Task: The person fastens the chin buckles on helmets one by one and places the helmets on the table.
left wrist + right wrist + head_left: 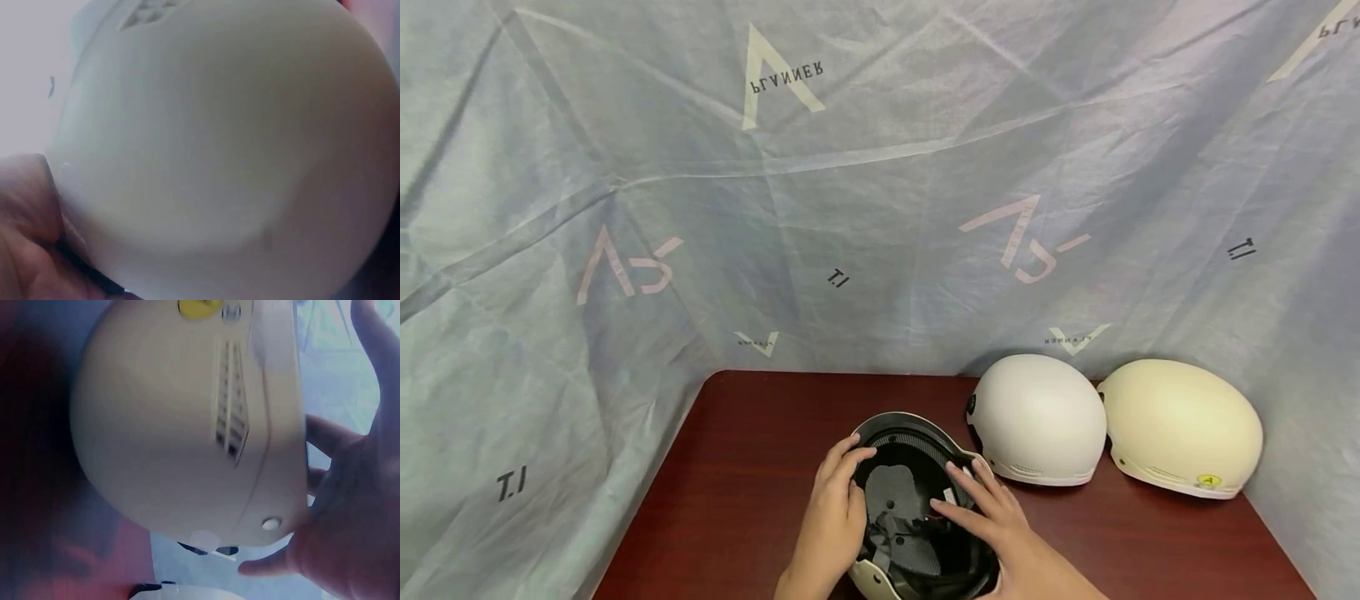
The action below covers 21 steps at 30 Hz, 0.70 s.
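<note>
An upturned cream helmet (pixel 872 579) is at the table's front, its black padded inside (pixel 891 492) facing up. My left hand (pixel 829 517) grips its left rim, fingertips bent over the edge. On the right side my right hand (pixel 1000 525) spreads its fingers across the rim and over the opening; they look fairly straight. Dark straps lie bunched within the helmet. Its smooth shell (pixel 219 137) fills the left wrist view. A vent (pixel 231 406) and a yellow sticker (pixel 199 307) show on the shell in the right wrist view.
Behind and to the right, a white helmet (pixel 1037 421) and a pale yellow helmet (pixel 1183 425) stand side by side, domes up. They rest on the dark red table (pixel 760 433). A grey printed sheet (pixel 880 208) hangs along the back and sides.
</note>
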### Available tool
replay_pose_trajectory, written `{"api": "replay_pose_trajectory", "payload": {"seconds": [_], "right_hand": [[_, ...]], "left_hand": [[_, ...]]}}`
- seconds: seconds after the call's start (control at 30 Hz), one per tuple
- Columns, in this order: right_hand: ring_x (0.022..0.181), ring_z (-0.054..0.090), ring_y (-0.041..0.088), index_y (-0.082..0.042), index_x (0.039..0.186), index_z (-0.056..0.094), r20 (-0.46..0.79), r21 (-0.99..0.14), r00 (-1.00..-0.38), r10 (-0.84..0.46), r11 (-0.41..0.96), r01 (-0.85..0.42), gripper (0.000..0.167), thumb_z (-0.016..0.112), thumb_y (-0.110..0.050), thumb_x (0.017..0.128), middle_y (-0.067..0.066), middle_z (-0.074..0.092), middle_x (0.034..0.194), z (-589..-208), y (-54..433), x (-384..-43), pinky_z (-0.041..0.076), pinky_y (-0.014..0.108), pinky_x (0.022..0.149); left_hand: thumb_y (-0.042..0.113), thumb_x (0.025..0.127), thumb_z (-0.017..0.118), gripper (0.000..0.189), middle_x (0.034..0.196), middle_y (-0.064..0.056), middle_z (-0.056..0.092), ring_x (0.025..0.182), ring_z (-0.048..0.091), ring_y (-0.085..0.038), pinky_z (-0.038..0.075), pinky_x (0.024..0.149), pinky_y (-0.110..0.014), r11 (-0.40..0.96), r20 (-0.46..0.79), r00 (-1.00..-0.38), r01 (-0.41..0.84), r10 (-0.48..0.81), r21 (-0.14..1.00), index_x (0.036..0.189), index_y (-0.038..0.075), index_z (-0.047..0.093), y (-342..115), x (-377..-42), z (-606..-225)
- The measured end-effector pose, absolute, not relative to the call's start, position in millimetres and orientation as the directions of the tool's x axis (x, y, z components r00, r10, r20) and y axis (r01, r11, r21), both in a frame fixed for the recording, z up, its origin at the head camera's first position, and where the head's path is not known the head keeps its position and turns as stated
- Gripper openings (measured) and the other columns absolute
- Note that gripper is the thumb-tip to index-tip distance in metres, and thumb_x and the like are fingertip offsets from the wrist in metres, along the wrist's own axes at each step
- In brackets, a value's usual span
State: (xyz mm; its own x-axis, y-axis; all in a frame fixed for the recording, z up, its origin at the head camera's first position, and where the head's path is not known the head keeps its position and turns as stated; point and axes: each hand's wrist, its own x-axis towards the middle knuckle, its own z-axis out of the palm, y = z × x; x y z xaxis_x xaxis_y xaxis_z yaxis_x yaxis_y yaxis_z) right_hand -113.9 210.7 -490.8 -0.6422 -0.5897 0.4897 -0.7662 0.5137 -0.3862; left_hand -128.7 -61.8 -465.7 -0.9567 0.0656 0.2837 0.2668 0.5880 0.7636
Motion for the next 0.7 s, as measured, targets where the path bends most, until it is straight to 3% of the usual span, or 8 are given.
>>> {"api": "replay_pose_trajectory", "payload": {"seconds": [0.03, 0.13, 0.27, 0.37, 0.5, 0.7], "right_hand": [[0.169, 0.002, 0.027, -0.022, 0.159, 0.05, 0.493, -0.37, -0.63, -0.6, 0.511, -0.776, 0.1, 0.032, -0.092, 0.089, 0.012, 0.03, 0.175, -492.6, 210.1, -113.7, 0.039, 0.073, 0.099], [0.168, -0.004, 0.023, -0.021, 0.161, 0.047, 0.469, -0.364, -0.632, -0.618, 0.516, -0.775, 0.107, 0.03, -0.096, 0.085, 0.01, 0.026, 0.176, -498.3, 208.4, -112.0, 0.032, 0.062, 0.11], [0.167, -0.004, 0.016, -0.022, 0.163, 0.043, 0.418, -0.385, -0.64, -0.645, 0.512, -0.768, 0.106, 0.032, -0.094, 0.086, 0.007, 0.022, 0.178, -503.0, 206.9, -111.1, 0.04, 0.07, 0.104], [0.165, 0.02, 0.035, -0.027, 0.164, 0.04, 0.357, -0.392, -0.665, -0.656, 0.541, -0.744, 0.103, 0.043, -0.093, 0.084, 0.004, 0.024, 0.177, -502.7, 205.8, -110.6, 0.049, 0.075, 0.087], [0.14, 0.052, 0.054, -0.034, 0.162, 0.042, 0.277, -0.353, -0.71, -0.648, 0.619, -0.702, 0.105, 0.061, -0.091, 0.077, 0.004, 0.035, 0.172, -498.8, 205.0, -109.1, 0.056, 0.066, 0.085], [0.138, 0.058, 0.038, -0.035, 0.16, 0.046, 0.247, -0.32, -0.712, -0.657, 0.638, -0.7, 0.102, 0.066, -0.089, 0.077, 0.007, 0.045, 0.165, -496.6, 208.3, -110.4, 0.059, 0.051, 0.088]], "left_hand": [[-0.013, 0.097, 0.048, 0.05, 0.16, -0.009, 0.051, 0.143, 0.053, -0.034, 0.049, 0.086, -0.034, 0.599, 0.287, -0.956, 0.266, 0.063, 0.755, 0.137, 0.012, 0.067, -60.9, -128.6, -463.3], [-0.013, 0.097, 0.048, 0.051, 0.161, -0.008, 0.05, 0.149, 0.047, -0.036, 0.05, 0.088, -0.036, 0.618, 0.276, -0.958, 0.261, 0.074, 0.742, 0.135, 0.014, 0.068, -57.7, -128.0, -456.9], [-0.014, 0.096, 0.048, 0.051, 0.159, -0.008, 0.052, 0.149, 0.048, -0.036, 0.053, 0.091, -0.04, 0.632, 0.284, -0.954, 0.279, 0.097, 0.723, 0.132, 0.016, 0.07, -53.0, -126.7, -450.5], [-0.015, 0.094, 0.049, 0.05, 0.155, -0.01, 0.056, 0.146, 0.051, -0.036, 0.055, 0.097, -0.047, 0.638, 0.322, -0.942, 0.306, 0.095, 0.707, 0.129, 0.015, 0.071, -50.5, -126.7, -447.8], [-0.015, 0.095, 0.053, 0.046, 0.151, -0.011, 0.058, 0.142, 0.054, -0.036, 0.057, 0.097, -0.047, 0.648, 0.348, -0.933, 0.323, 0.095, 0.689, 0.126, 0.014, 0.072, -49.3, -127.6, -446.7], [0.003, 0.097, 0.07, 0.04, 0.156, -0.005, 0.055, 0.146, 0.052, -0.032, 0.055, 0.103, -0.05, 0.613, 0.294, -0.953, 0.278, 0.077, 0.74, 0.135, 0.017, 0.068, -50.7, -127.2, -448.7]]}}
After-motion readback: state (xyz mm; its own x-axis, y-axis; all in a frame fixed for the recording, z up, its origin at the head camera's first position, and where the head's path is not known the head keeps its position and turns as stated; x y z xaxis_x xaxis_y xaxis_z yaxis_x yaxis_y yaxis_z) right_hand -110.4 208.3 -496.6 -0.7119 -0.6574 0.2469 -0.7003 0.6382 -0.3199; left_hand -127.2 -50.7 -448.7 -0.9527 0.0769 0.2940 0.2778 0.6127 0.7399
